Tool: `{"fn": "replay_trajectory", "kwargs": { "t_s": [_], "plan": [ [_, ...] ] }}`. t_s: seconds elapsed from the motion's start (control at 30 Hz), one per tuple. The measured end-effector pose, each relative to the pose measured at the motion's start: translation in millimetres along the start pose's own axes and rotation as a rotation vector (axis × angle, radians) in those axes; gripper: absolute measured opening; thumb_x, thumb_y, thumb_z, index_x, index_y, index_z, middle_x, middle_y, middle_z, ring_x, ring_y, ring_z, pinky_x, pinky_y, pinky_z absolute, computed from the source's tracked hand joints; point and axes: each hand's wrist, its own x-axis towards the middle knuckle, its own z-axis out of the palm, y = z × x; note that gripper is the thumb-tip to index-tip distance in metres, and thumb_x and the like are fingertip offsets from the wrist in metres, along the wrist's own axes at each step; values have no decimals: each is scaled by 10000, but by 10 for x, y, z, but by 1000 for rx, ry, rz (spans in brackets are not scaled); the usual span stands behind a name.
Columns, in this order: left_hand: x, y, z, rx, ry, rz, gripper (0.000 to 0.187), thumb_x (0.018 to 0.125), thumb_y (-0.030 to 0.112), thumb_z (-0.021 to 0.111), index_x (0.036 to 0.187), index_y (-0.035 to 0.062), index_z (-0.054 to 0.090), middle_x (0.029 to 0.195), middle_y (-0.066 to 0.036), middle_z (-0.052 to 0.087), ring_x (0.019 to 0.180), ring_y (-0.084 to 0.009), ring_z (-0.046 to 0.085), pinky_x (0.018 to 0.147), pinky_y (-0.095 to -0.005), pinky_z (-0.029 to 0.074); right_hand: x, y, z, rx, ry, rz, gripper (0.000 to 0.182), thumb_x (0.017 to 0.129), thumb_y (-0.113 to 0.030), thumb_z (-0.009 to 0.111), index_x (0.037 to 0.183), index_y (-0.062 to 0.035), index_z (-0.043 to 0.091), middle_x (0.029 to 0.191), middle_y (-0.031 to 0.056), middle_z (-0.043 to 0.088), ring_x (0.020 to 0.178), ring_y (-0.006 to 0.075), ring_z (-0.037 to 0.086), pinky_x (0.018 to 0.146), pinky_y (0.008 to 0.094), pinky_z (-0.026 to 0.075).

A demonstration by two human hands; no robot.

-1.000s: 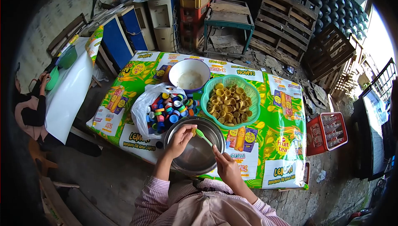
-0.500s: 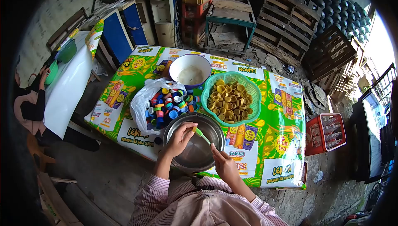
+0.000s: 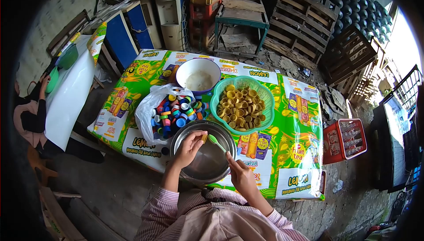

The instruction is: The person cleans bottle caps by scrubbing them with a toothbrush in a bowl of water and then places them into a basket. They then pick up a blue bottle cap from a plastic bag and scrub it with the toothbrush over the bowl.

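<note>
My left hand (image 3: 189,149) is closed, pinching a yellow-brown bottle cap (image 3: 204,138) between thumb and fingertips above a steel bowl (image 3: 176,136). In my right hand (image 3: 242,174), the fingers wrap round the pale handle of a slim toothbrush (image 3: 217,144) with a green head. Its head sits just right of the cap, with a small gap between them. Beyond the bowl, a green plastic basket (image 3: 270,117) holds many similar yellow-brown caps. Left of it, a white plastic bag (image 3: 145,112) is full of mixed coloured caps (image 3: 179,113).
A white basin (image 3: 181,75) with cloudy contents stands at the back of the table (image 3: 304,148), which has a printed green cover. A red crate (image 3: 332,141) stands on the floor at right. Another person (image 3: 33,113) sits at far left, holding a green bowl (image 3: 53,79). Wooden pallets (image 3: 302,20) lean behind.
The toothbrush head has drawn slightly away from the cap, to the right. The whole view has shifted a little; my left hand still holds the cap.
</note>
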Motion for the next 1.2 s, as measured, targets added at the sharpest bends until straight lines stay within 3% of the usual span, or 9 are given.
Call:
{"fn": "replay_trajectory", "kwargs": {
  "t_s": [0.27,0.33,0.7,1.2],
  "plan": [
    [11,130,-53,100,-6,23,300,909,5,472,1209,-9,478,1189,-72,516,1156,-143,478,994,-275,370,-25,14,42,-25,-57,-16,501,838,-33,555,1314,-151,454,675,111,519,553,277,548,492,408,443],
    [18,160,-78,137,3,36,297,899,-5,481,1195,-15,484,1197,-79,508,1156,-147,480,994,-277,373,-59,41,31,-60,-30,-50,575,811,-47,565,1347,-195,415,706,97,525,555,280,563,486,402,469],
    [5,168,-101,88,-17,44,295,907,0,472,1201,-23,481,1193,-84,502,1139,-152,490,973,-271,394,-10,-4,10,-109,-70,-109,720,722,10,566,1381,-188,355,751,92,517,537,272,554,491,379,493],
    [40,159,-121,27,13,6,282,910,22,489,1189,-16,484,1192,-90,526,1110,-150,511,977,-277,380,-19,29,71,-30,-56,-120,682,759,-21,551,1386,-186,339,747,102,496,514,291,542,468,397,478]
  ]
}}
